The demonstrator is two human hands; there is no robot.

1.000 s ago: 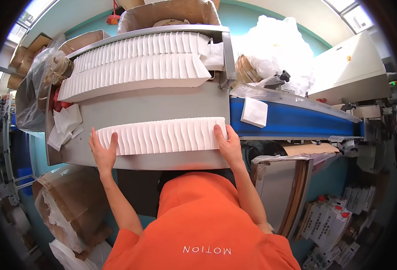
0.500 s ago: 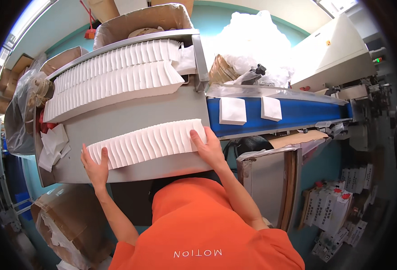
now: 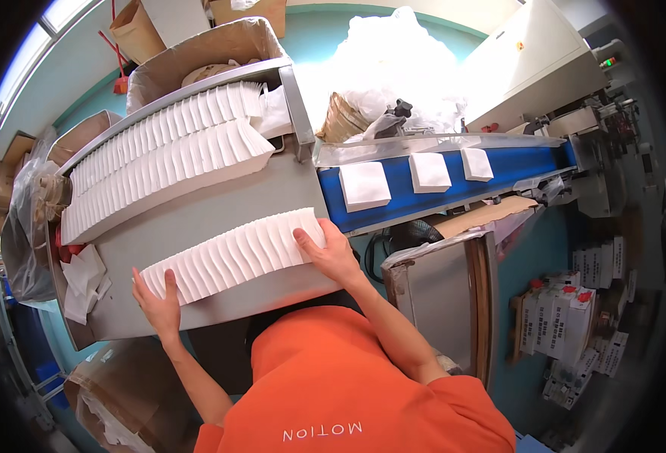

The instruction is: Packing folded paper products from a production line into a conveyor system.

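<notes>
On the grey table (image 3: pixel 220 208) a row of white napkins (image 3: pixel 231 255) lies between both hands (palms flat, pressing): left hand (image 3: pixel 159 302) at its 8 o'clock end, right hand (image 3: pixel 331 253) at 2 o'clock.

My left hand (image 3: pixel 158 302) and right hand (image 3: pixel 331 253) bracket the near napkin row (image 3: pixel 231 255) on the table (image 3: pixel 220 208); two rows (image 3: pixel 159 162) lie behind, the conveyor (image 3: pixel 423 189) to the right

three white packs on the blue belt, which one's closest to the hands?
The largest-looking white pack, at the belt's left end beside the grey table; the right hand is just below it.
</notes>
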